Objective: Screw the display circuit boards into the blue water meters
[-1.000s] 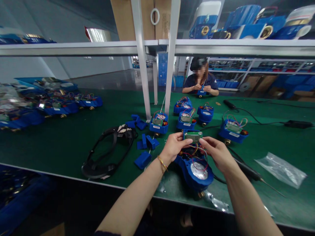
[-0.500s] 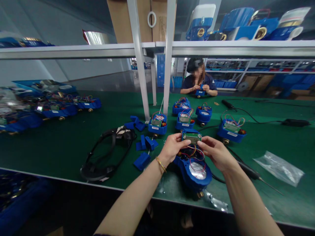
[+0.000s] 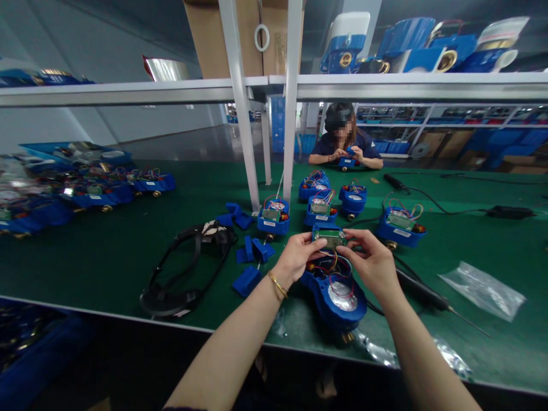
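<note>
Between my two hands is a green circuit board with a small display (image 3: 329,241), set against a blue plastic cover (image 3: 322,228). My left hand (image 3: 298,255) grips its left end, thumb on the front. On the other end, my right hand (image 3: 371,258) pinches with thumb and fingers. Coloured wires run from the board down into an open blue water meter (image 3: 341,317) on the table just below. The meter's round face (image 3: 342,295) looks silvery, and a brass fitting shows at its near end.
Several open blue meters (image 3: 320,211) stand beyond my hands. Left lie blue plastic pieces (image 3: 247,281) and a black head strap (image 3: 159,268). Right are a soldering iron (image 3: 422,290), a plastic bag (image 3: 482,290) and cables. Metal posts (image 3: 242,114) carry a shelf (image 3: 385,81); a co-worker (image 3: 345,140) sits opposite.
My right hand's fingers have shifted on the board's right end, thumb now nearer its lower edge. The board stays held in both hands. The view has shifted slightly.
</note>
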`<state>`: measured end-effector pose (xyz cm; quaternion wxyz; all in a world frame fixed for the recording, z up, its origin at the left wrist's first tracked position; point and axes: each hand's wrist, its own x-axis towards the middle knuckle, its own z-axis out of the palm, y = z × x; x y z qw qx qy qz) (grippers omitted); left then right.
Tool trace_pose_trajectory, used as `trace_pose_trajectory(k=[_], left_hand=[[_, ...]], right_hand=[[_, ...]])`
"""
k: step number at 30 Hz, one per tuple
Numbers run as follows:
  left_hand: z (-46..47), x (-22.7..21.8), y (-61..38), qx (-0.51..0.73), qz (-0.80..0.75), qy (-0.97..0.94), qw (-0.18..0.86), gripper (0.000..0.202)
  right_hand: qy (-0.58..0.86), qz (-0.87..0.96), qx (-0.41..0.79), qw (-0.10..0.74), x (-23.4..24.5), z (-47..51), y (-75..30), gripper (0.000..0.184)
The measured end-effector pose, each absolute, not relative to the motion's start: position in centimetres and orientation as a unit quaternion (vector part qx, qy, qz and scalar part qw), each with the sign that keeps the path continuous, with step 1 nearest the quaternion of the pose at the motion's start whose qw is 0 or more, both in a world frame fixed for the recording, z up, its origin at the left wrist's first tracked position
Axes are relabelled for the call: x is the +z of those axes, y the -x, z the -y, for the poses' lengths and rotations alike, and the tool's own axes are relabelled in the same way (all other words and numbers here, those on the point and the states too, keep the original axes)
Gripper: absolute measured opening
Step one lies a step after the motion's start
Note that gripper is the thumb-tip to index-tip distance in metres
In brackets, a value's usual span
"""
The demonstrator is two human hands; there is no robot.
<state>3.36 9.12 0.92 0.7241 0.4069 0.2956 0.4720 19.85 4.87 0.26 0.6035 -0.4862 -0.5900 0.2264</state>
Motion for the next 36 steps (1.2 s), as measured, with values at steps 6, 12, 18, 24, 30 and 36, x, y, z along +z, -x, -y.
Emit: trace_pose_trajectory(k=[6, 12, 18, 24, 30, 36], left_hand=[[-9.3, 1.2, -3.2, 0.468, -0.283, -0.378, 0.747, 0.017], [-9.3, 1.3, -3.0, 0.464, -0.289, -0.381, 0.745, 0.016], [-8.8, 1.5, -3.6, 0.475, -0.296, -0.398, 0.727, 0.022], [-8.6, 1.5, -4.6, 0.501, -0.316, -0.408, 0.695, 0.037], [-8.8, 1.5, -4.5, 0.508, -0.321, -0.426, 0.676, 0.039], [-8.6, 2.1, -4.4, 0.492, -0.320, -0.429, 0.686, 0.036]], right_hand=[[0.473, 0.619, 0.231, 0.583, 0.5, -4.8, -19.6, 0.045], [0.460, 0.518, 0.403, 0.597, 0.4, -5.0, -19.1, 0.056], [0.463, 0.496, 0.449, 0.582, 0.4, -5.3, -19.6, 0.047], [0.466, 0.495, 0.456, 0.575, 0.6, -5.1, -20.0, 0.048], [0.479, 0.498, 0.446, 0.569, 0.9, -4.9, -19.8, 0.049], [0.454, 0.506, 0.460, 0.571, 1.2, -4.7, -19.6, 0.049]])
